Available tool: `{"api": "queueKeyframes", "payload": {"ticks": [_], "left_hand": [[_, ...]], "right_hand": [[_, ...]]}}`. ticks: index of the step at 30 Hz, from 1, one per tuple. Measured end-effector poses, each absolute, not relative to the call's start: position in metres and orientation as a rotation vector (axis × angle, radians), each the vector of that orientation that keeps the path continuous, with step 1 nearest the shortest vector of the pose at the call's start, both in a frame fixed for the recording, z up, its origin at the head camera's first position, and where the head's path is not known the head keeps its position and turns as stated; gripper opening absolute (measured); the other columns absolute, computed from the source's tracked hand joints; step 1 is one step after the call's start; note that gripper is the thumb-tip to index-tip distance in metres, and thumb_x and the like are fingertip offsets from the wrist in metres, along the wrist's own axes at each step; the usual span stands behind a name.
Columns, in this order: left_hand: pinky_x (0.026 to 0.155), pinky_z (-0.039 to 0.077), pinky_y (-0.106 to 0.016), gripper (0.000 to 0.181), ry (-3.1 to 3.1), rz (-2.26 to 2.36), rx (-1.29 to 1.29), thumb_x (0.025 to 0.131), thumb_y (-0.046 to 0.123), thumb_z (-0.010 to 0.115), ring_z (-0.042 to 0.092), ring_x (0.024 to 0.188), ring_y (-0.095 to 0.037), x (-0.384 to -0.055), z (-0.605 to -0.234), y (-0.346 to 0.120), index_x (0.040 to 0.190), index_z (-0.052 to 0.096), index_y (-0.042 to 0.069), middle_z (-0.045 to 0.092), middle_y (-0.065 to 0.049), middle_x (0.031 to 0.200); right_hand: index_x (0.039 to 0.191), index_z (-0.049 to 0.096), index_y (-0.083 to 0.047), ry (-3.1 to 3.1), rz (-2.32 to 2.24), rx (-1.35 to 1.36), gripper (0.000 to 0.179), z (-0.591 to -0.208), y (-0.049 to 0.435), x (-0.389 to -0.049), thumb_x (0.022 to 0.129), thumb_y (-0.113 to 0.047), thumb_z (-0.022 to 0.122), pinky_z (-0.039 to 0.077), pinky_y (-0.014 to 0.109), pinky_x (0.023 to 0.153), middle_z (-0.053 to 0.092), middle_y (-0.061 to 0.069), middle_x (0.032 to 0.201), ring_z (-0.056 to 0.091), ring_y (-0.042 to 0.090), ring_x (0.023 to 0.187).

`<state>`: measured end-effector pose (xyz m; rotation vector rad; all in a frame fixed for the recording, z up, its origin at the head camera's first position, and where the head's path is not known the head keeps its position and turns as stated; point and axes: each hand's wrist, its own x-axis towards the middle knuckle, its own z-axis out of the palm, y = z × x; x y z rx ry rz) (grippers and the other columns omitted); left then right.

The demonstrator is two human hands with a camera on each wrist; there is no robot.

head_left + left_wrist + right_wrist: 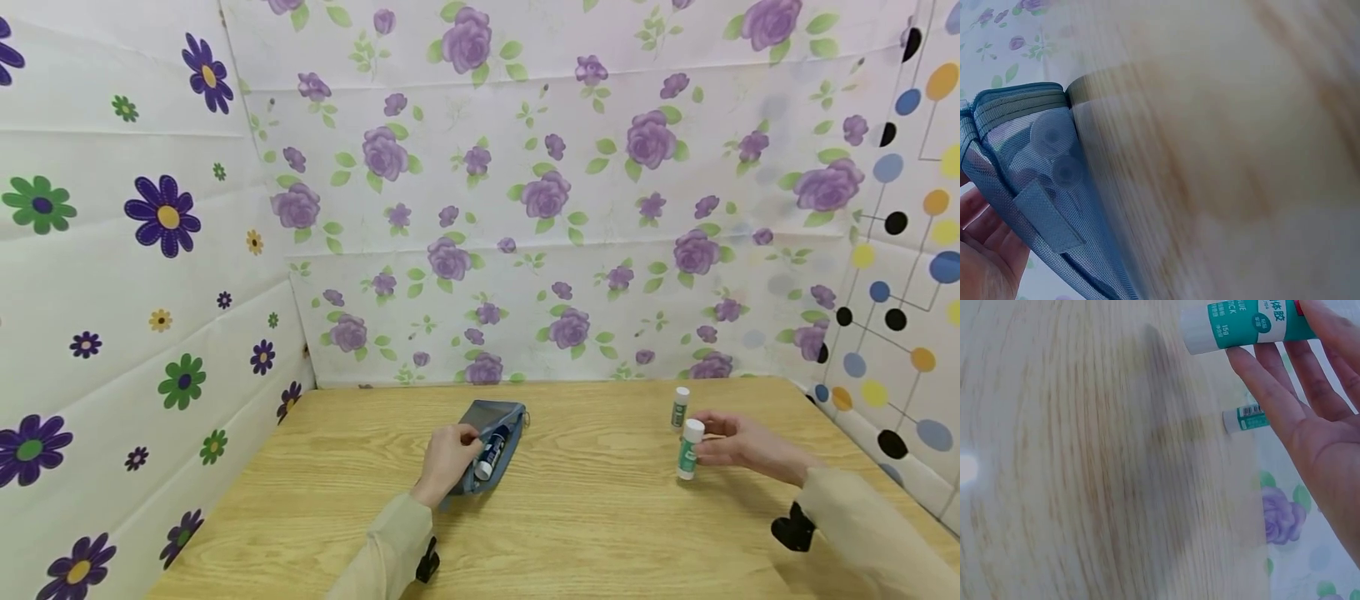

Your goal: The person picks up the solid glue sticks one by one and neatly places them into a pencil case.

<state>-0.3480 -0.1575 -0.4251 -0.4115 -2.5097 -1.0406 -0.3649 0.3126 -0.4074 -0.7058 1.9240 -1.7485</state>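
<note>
My left hand (447,457) grips the upper edge of a blue mesh zipper pouch (513,446), which lies open on the table. Inside it a dark blue glue stick (491,452) with a white end shows through the opening. Round ends show through the mesh (1054,134) in the left wrist view. Over at the right, my right hand (738,446) holds a green-and-white glue stick (687,457) upright between thumb and fingers, close over the tabletop. A second green glue stick (679,408) stands on the table just behind it.
The wooden table (585,517) reaches back to a flower-printed cloth wall (510,275). Patterned cloth also hangs along the left side (180,333) and the right side (900,333). A small metal ring (527,419) hangs at the pouch's far corner.
</note>
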Motion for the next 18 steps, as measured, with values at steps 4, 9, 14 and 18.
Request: {"api": "queueKeyframes", "payload": {"ticks": [4, 9, 14, 18], "left_hand": [[0.054, 0.044, -0.026, 0.01, -2.513, -1.039, -0.406, 0.082, 0.005, 0.062, 0.053, 0.061, -0.009, -0.348, -0.425, -0.157, 0.085, 0.07, 0.003, 0.061, 0.001, 0.073], [0.053, 0.043, -0.026, 0.01, -2.511, -1.049, -0.411, 0.081, 0.005, 0.061, 0.053, 0.059, -0.009, -0.348, -0.426, -0.158, 0.085, 0.07, 0.003, 0.061, 0.001, 0.072], [0.053, 0.044, -0.026, 0.01, -2.51, -1.056, -0.403, 0.082, 0.006, 0.061, 0.053, 0.06, -0.008, -0.348, -0.425, -0.157, 0.086, 0.07, 0.003, 0.061, 0.001, 0.073], [0.054, 0.044, -0.026, 0.01, -2.508, -1.054, -0.399, 0.082, 0.007, 0.061, 0.054, 0.06, -0.009, -0.347, -0.424, -0.157, 0.086, 0.07, 0.003, 0.061, 0.001, 0.074]], "right_hand": [[0.134, 0.016, 0.013, 1.95, -1.787, -0.661, 0.055, -0.403, 0.302, -0.363, 0.092, -0.001, 0.048, 0.036, 0.052, 0.086, 0.039, 0.02, 0.122, 0.047, 0.03, 0.108], [0.134, 0.018, 0.011, 1.963, -1.869, -0.616, 0.057, -0.399, 0.288, -0.361, 0.09, -0.002, 0.052, 0.037, 0.053, 0.084, 0.038, 0.023, 0.118, 0.048, 0.031, 0.106], [0.132, 0.025, 0.009, 1.957, -1.918, -0.581, 0.052, -0.395, 0.277, -0.363, 0.09, -0.002, 0.053, 0.035, 0.055, 0.085, 0.038, 0.024, 0.117, 0.048, 0.032, 0.105], [0.13, 0.028, 0.007, 1.994, -1.969, -0.526, 0.052, -0.394, 0.265, -0.365, 0.088, -0.003, 0.057, 0.036, 0.054, 0.085, 0.038, 0.025, 0.116, 0.049, 0.031, 0.104]]}}
